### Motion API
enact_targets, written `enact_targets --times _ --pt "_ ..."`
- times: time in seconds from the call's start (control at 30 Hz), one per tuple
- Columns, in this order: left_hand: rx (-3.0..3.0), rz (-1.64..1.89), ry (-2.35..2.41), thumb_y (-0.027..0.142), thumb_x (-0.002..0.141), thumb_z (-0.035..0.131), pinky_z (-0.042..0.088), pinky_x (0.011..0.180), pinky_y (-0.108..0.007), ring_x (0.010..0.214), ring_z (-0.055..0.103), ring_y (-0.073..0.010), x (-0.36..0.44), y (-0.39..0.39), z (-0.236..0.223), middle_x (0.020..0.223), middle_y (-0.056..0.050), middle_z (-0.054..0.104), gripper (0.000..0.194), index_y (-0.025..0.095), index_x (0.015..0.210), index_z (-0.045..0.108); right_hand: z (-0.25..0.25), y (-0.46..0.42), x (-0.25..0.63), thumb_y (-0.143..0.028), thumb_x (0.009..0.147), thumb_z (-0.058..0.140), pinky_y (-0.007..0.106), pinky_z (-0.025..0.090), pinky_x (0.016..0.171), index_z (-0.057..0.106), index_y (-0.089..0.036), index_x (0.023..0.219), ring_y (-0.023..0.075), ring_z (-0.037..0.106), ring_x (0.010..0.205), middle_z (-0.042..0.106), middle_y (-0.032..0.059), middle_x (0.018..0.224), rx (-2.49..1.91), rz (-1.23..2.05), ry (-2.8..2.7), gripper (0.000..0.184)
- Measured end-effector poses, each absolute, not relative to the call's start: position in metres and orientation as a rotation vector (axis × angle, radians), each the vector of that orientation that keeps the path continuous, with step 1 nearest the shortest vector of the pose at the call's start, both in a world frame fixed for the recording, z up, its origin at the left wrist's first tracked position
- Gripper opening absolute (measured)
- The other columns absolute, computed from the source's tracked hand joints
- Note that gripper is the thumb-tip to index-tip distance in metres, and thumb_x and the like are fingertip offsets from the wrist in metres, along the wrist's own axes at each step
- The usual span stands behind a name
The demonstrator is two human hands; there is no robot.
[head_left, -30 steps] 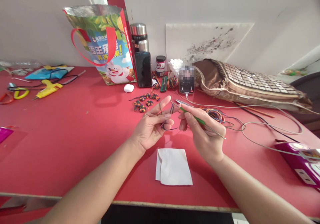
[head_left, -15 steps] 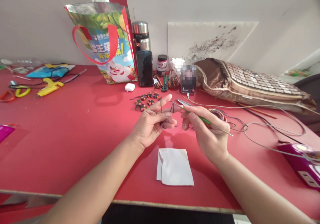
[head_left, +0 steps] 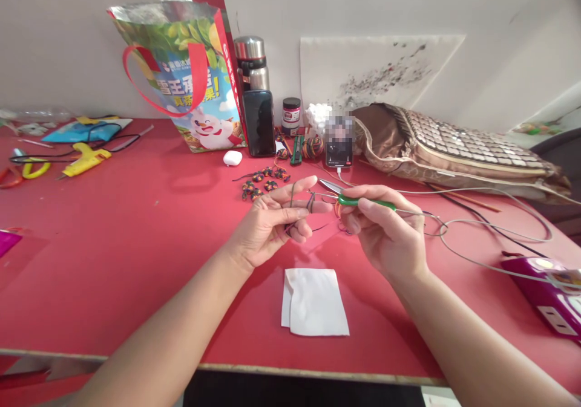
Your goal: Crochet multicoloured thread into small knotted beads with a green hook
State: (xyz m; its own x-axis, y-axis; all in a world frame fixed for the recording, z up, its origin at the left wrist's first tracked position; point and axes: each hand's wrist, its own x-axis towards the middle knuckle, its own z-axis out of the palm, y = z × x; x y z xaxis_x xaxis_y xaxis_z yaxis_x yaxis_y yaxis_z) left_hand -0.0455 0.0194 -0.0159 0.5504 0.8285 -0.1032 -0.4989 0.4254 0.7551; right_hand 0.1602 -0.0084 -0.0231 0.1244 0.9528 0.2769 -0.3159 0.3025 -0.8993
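Dark multicoloured yarn (head_left: 293, 194) loops around the fingers of my left hand (head_left: 276, 216), whose thumb presses on it while the index finger stretches out. My right hand (head_left: 385, 228) grips a crochet hook by its green handle (head_left: 368, 202). The hook's thin metal shaft points left, its tip close to the yarn at my left fingers. Behind the hands lie several small knotted multicoloured yarn pieces (head_left: 257, 180). The blades of a pair of scissors (head_left: 331, 186) show just beyond the hook. A folded white paper (head_left: 318, 303) lies in front of my hands.
On the red table (head_left: 136, 262) stand a printed bag (head_left: 190, 86), a black phone (head_left: 260, 123), a jar (head_left: 291, 115) and a charging phone (head_left: 339, 147). A yellow glue gun (head_left: 86, 158) lies left. A sequined bag (head_left: 472, 147), cables and a purple power strip (head_left: 544, 298) are right.
My right hand has drawn slightly right and turned, so the green handle shows more and the hook's tip sits farther from my left index fingertip. My left hand keeps the yarn, shifting slightly.
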Motion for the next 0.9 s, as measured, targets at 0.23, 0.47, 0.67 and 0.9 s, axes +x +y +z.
enact_targets --times 0.23,0.47,0.67,0.9 --pt "0.698 0.821 0.463 0.001 0.085 0.074 0.052 0.046 -0.011 0.052 0.071 -0.0076 -0.050 0.019 -0.012 0.094 -0.009 0.087 0.040 0.018 0.119 0.085 -0.019 -0.005 0.168 -0.018 0.081 0.070 0.027 0.042 0.044 0.082 -0.021 0.084 0.0177 0.062 0.057 0.075 0.0064 0.071 -0.780 1.041 -1.095 0.012" --pt "0.635 0.716 0.414 -0.001 0.083 0.073 0.047 0.042 -0.010 0.046 0.065 -0.0046 -0.052 0.019 -0.007 0.091 -0.009 0.086 0.040 0.016 0.116 0.086 -0.016 -0.004 0.177 -0.018 0.079 0.073 0.028 0.044 0.043 0.081 -0.022 0.080 0.0167 0.061 0.056 0.076 0.0073 0.078 -0.769 1.038 -1.154 0.009" --pt "0.560 0.630 0.336 -0.003 0.080 0.068 0.046 0.042 -0.007 0.043 0.061 -0.0023 -0.053 0.019 -0.008 0.088 -0.008 0.085 0.042 0.011 0.117 0.085 -0.017 -0.005 0.184 -0.015 0.082 0.068 0.027 0.037 0.038 0.085 -0.024 0.081 0.0169 0.058 0.056 0.072 0.0065 0.075 -0.664 1.013 -1.224 0.020" --pt "0.551 0.600 0.344 -0.003 0.078 0.066 0.045 0.040 -0.005 0.050 0.067 -0.0049 -0.053 0.019 -0.009 0.083 -0.007 0.084 0.043 0.010 0.115 0.084 -0.022 -0.002 0.190 -0.023 0.087 0.069 0.031 0.039 0.041 0.081 -0.025 0.079 0.0208 0.058 0.059 0.070 0.0073 0.072 -0.684 0.976 -1.324 0.015"
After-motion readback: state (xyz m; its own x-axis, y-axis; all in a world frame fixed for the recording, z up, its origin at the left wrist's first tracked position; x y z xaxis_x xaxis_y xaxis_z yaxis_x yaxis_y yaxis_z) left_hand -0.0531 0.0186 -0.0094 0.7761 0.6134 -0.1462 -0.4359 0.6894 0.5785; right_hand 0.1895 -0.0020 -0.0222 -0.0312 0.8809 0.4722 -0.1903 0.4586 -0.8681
